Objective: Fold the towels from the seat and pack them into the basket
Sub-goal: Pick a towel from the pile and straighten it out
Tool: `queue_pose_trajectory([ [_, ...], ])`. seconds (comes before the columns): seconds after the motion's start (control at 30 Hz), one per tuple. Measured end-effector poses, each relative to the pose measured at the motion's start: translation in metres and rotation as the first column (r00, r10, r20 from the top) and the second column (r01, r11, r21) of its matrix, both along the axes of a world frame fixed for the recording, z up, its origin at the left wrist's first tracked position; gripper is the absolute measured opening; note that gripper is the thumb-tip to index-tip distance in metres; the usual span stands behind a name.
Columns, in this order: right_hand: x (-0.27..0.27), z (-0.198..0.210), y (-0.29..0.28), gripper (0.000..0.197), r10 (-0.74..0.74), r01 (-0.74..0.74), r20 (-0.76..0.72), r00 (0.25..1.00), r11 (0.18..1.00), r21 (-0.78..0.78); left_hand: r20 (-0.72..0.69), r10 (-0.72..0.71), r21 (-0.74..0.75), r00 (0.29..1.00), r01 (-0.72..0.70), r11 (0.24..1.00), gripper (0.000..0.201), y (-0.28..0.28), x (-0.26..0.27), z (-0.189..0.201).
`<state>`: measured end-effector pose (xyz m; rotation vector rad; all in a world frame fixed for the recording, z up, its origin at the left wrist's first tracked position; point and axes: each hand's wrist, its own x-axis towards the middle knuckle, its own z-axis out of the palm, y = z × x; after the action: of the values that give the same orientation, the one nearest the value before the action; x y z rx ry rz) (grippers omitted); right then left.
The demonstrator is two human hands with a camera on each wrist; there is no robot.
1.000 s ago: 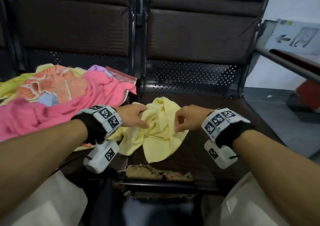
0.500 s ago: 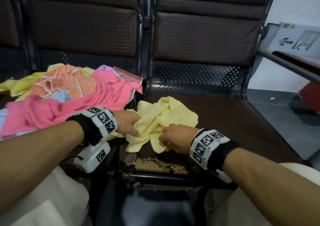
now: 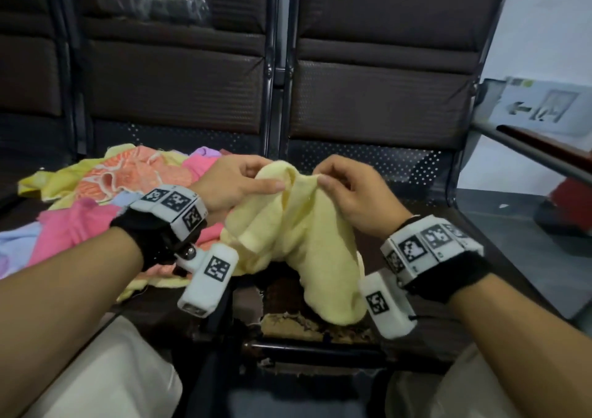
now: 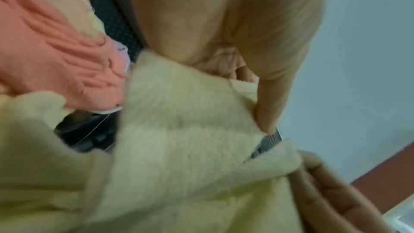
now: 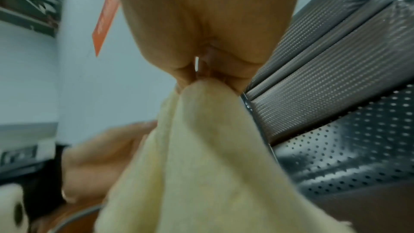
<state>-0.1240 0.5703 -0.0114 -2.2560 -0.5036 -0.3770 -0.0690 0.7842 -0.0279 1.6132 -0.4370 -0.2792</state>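
Note:
A pale yellow towel (image 3: pixel 301 235) hangs crumpled above the brown seat (image 3: pixel 426 225), lifted by both hands. My left hand (image 3: pixel 237 183) grips its top edge from the left, thumb lying along the cloth. My right hand (image 3: pixel 346 190) pinches the top edge just to the right, a short gap away. In the left wrist view the yellow towel (image 4: pixel 179 139) fills the frame under my thumb. The right wrist view shows fingertips pinching a bunched corner of the yellow towel (image 5: pixel 201 148). A pile of pink, orange and yellow towels (image 3: pixel 105 199) lies on the left seat. No basket is in view.
Dark padded seat backs (image 3: pixel 378 97) stand behind. The seat's front edge (image 3: pixel 314 324) is torn, with foam showing. A metal armrest (image 3: pixel 525 151) runs at the right, with floor beyond. My knees in light trousers (image 3: pixel 105 376) are at the bottom.
Both hands have lifted the yellow towel off the seat and come close together at its top edge; earlier the right hand was low near the seat's front.

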Motion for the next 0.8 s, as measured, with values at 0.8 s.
queue_pose_trajectory([
  [0.8, 0.047, 0.000, -0.054, 0.013, -0.433, 0.436, -0.046, 0.900, 0.891, 0.131, 0.143, 0.155, 0.143, 0.977, -0.176, 0.974, 0.010, -0.031, 0.015, -0.007],
])
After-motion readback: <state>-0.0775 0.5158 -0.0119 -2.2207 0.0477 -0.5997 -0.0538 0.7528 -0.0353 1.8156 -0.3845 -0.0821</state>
